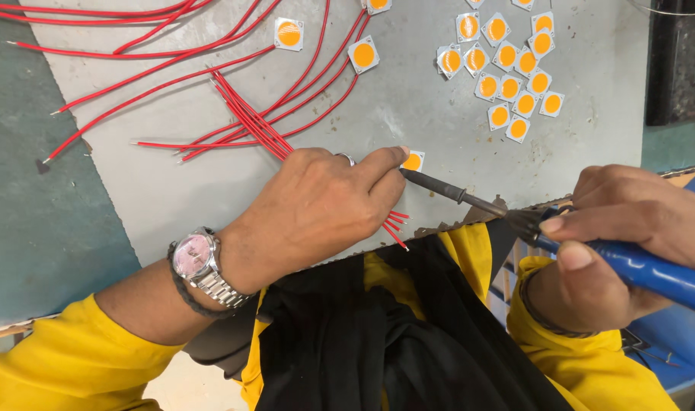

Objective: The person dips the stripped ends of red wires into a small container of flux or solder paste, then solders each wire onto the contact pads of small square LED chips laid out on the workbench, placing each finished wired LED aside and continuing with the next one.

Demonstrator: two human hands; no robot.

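— Where is the chip?
— The small square LED chip [413, 161] lies near the desk's [408, 114] front edge, touching the left hand's [317, 209] pinched fingertips, which hold red wires [248, 125].
— And the right hand [629, 228]?
— Its fingers are wrapped around the blue-handled soldering iron [515, 217], tip at the chip.

Sq. white chip w/ orange disc [413, 161] — flat, at soldering iron [515, 221] tip.

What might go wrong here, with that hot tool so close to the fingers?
The iron tip meets the chip right beside the left hand fingertip, so a slip could burn it. The small chip may slide. Red wires under that hand could be scorched. The right hand holds the blue handle.
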